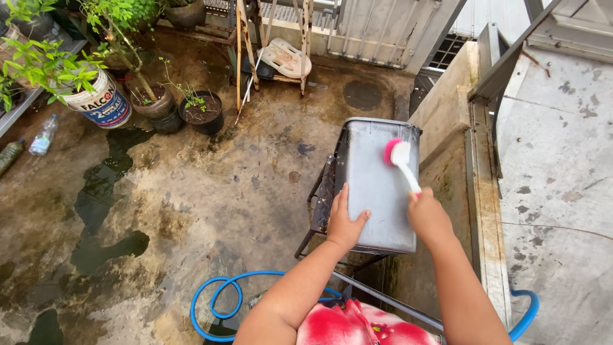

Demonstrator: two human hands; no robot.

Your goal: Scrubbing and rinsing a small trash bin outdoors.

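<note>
A grey rectangular metal container (377,198) lies bottom-up on a dark metal stand (322,198), just right of the middle. My left hand (345,220) rests flat on its near left edge, fingers together. My right hand (429,214) grips the white handle of a scrubbing brush (399,156) with a pink and white head. The brush head presses on the container's far right part.
A blue hose (214,300) coils on the wet, stained concrete floor below the stand. Potted plants (201,112) and a white bucket (102,102) stand far left. A low concrete wall (485,191) runs along the right. A wooden frame with a white seat (284,57) stands behind.
</note>
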